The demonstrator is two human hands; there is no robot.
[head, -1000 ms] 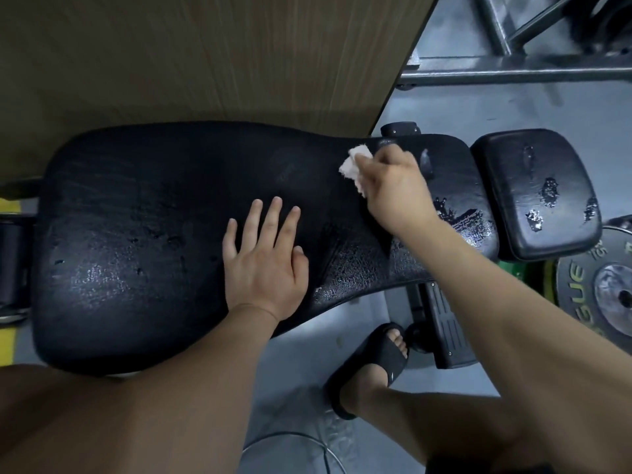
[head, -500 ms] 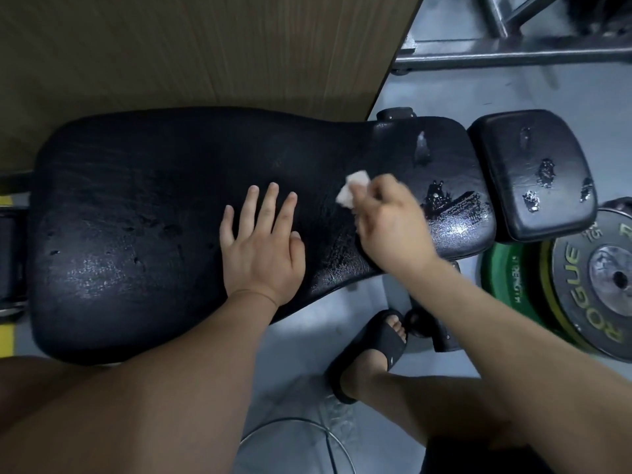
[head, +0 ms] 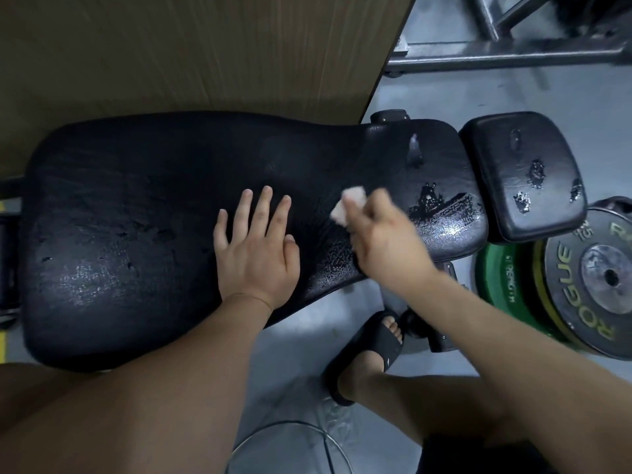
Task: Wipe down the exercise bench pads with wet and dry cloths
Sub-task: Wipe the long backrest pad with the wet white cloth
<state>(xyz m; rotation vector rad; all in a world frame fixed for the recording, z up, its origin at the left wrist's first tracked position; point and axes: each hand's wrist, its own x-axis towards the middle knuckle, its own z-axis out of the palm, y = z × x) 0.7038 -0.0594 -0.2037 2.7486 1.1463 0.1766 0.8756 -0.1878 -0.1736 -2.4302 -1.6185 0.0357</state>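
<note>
I see the left hand (head: 256, 254) lying flat, fingers spread, on the middle of the long black bench pad (head: 136, 217). The right hand (head: 383, 241), blurred, pinches a small white cloth (head: 347, 204) against the pad's narrower end, beside glossy wet patches. A smaller pad (head: 519, 176) sits beyond, near weight plates (head: 602, 285).

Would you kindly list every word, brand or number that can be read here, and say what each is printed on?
"ROGUE": yellow letters on the black weight plate, along its rim.
"25": small, on the same plate's upper left rim, barely legible.
"R": at the top of that plate, the rest cut off by the frame edge.
Green weight plate: dark lettering, too blurred to read.
Bench pad and cloth: no text.
</note>
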